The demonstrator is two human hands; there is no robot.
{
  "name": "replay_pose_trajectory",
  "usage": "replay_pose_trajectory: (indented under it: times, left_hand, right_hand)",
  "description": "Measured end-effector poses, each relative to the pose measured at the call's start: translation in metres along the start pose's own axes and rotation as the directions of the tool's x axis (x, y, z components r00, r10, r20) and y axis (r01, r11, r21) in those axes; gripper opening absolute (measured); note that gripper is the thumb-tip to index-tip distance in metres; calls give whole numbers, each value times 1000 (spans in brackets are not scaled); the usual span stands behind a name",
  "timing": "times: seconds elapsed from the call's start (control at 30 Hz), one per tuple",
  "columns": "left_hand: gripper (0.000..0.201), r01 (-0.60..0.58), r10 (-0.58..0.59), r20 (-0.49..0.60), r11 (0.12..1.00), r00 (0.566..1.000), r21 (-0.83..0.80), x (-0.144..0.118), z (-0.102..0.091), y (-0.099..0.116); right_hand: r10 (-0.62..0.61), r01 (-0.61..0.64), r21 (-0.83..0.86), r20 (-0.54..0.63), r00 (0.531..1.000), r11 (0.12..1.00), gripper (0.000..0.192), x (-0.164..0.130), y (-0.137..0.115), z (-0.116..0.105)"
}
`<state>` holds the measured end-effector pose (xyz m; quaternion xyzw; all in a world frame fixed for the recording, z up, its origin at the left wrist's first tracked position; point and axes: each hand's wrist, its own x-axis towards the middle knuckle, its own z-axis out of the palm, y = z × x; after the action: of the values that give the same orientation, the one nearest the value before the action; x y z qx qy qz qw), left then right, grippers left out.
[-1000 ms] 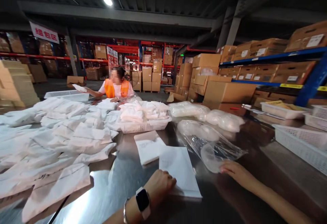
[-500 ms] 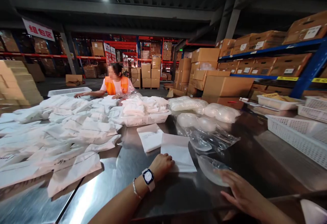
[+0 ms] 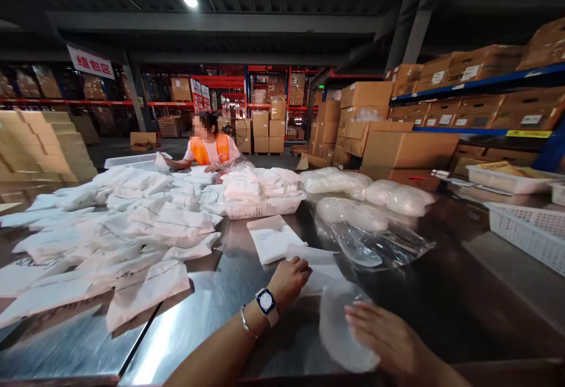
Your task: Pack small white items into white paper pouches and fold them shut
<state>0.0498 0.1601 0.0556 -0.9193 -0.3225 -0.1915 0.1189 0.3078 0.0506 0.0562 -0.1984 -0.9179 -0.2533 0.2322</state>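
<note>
Your left hand point(image 3: 289, 278) rests on the steel table point(image 3: 220, 310), fingers curled loosely over the near corner of a white paper bag point(image 3: 318, 263) and pinning it flat; a watch point(image 3: 266, 303) and a thin bracelet point(image 3: 245, 322) sit on that wrist. Your right hand point(image 3: 386, 343) lies palm down, fingers spread, on a clear round plastic piece point(image 3: 338, 331). Whether the fingers grip the piece or only press on it cannot be told from this view. The piece lies flat on the table just in front of the white paper bag, touching or nearly touching its near edge.

A second white bag point(image 3: 271, 238) lies just beyond the first. To the right of both, an opened clear plastic sack point(image 3: 375, 242) holds more of the round pieces, and further filled sacks point(image 3: 366, 189) lie behind it. A white basket point(image 3: 262, 205) heaped with folded white items stands at the table centre. A wide spread of white bags point(image 3: 119, 234) covers the left half of the table.

At the far end, a person in an orange vest point(image 3: 209, 150) leans over the table with both hands on it. Shelving with cardboard boxes point(image 3: 463, 110) runs along the right, with white crates point(image 3: 525, 234) on the surface in front of it.
</note>
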Motion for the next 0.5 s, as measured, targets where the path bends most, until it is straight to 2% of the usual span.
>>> replay_pose_trajectory:
  times: [0.1, 0.23, 0.33, 0.5]
  left_hand:
    - [35, -17, 16, -38, 1000, 999, -12, -2, -1, 5]
    - [39, -111, 90, -136, 981, 987, -159, -5, 0, 8]
    - [44, -115, 73, -189, 968, 979, -222, -5, 4, 11]
    - [42, -142, 80, -263, 964, 961, -227, -3, 11, 25]
  right_hand:
    - [-58, 61, 129, -31, 998, 990, 38, 25, -14, 17]
    - [10, 0, 261, -37, 999, 965, 23, 38, -2, 38]
    - [134, -128, 131, -39, 990, 983, 19, 32, 15, 42]
    - [295, -298, -219, -48, 954, 929, 35, 25, 24, 56]
